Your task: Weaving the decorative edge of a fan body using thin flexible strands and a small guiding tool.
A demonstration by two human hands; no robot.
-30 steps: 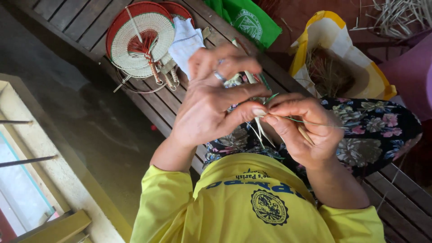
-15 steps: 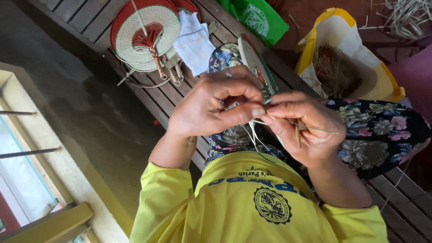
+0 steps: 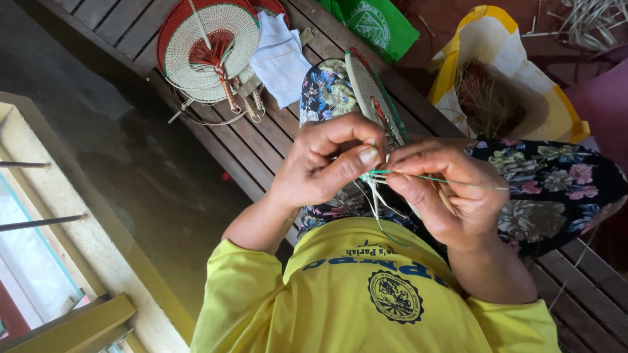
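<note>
- A thin green strand [image 3: 445,178] is now drawn taut rightward; a second ago only pale straw strands [image 3: 376,202] are seen.
- The thin green strand is pinched by left hand [image 3: 327,163] fingers and held by closed right hand [image 3: 451,196] fingers.
- A stitch is judged mid-pull, just before the round woven disc [image 3: 369,91] held on edge over the lap.

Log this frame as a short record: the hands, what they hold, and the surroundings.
Left hand: grip pinched on pale strips
Right hand: grip pinched on green strand
Lap: half-woven fan, floral fabric
Wooden bench: finished round fan, white cloth
Beyond: green bag, yellow bag of fibres
</note>
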